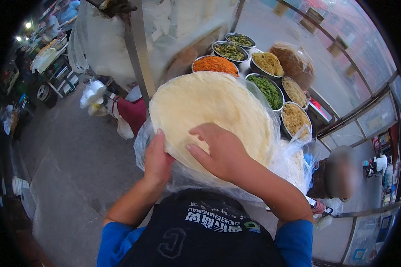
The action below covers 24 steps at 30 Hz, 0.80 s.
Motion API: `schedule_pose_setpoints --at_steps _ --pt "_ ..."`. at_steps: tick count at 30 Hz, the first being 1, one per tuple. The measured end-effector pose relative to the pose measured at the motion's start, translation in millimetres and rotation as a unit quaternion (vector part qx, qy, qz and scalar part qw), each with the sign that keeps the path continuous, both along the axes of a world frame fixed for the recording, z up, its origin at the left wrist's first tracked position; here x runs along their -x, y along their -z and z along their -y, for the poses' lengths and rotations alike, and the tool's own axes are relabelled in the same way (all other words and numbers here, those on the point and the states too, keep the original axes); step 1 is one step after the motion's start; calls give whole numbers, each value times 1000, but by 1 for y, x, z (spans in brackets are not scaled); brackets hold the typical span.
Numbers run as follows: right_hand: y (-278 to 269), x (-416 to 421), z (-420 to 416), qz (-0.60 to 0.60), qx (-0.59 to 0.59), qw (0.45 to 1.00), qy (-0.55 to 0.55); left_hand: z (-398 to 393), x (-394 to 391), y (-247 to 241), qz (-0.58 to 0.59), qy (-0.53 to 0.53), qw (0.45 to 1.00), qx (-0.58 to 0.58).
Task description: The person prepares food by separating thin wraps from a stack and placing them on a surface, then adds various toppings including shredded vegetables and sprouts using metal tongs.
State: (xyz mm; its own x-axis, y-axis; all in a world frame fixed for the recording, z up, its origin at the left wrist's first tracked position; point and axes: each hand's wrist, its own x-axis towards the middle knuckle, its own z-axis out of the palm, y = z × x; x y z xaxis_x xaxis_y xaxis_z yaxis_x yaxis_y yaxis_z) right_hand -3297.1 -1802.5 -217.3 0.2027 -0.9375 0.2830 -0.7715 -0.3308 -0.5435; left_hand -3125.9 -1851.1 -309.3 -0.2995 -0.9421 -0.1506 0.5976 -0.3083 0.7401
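Observation:
A large round flatbread [207, 103], pale and thin, lies before me on a clear plastic sheet [180, 182]; whether it is one sheet or a stack I cannot tell. At its near left edge is my left hand [157, 160], thumb against the rim and fingers beneath it. My right hand [222, 150] is over the near middle of the bread, thumb and curled fingers apart, with nothing visible between them. Whether its fingertips touch the bread is unclear.
Beyond the bread stand metal bowls of shredded carrot [215, 64], chopped greens [266, 91] and pale shreds [294, 118]. A plastic-wrapped brown bundle [292, 63] sits behind them. A metal post [138, 50] rises at the left. Clear bagged flatbread [294, 163] is at the right.

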Motion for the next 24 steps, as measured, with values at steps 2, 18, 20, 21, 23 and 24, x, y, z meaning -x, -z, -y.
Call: schedule_pose_setpoints --at_steps 2,18,20,21,23,24 --pt "-1 -17 18 3 -57 997 47 3 0 12 46 -46 997 35" --pt "-20 71 28 205 -174 943 194 1 -30 1 224 141 963 52" --pt "-33 103 28 239 -196 927 212 3 -30 12 217 154 962 62" --pt "-37 113 28 257 -203 919 217 3 -27 11 224 153 961 60" --pt "-39 110 24 269 -181 916 237 3 -21 7 238 149 958 57" --pt "-38 106 22 277 -170 913 246 5 -21 8 280 171 941 76"
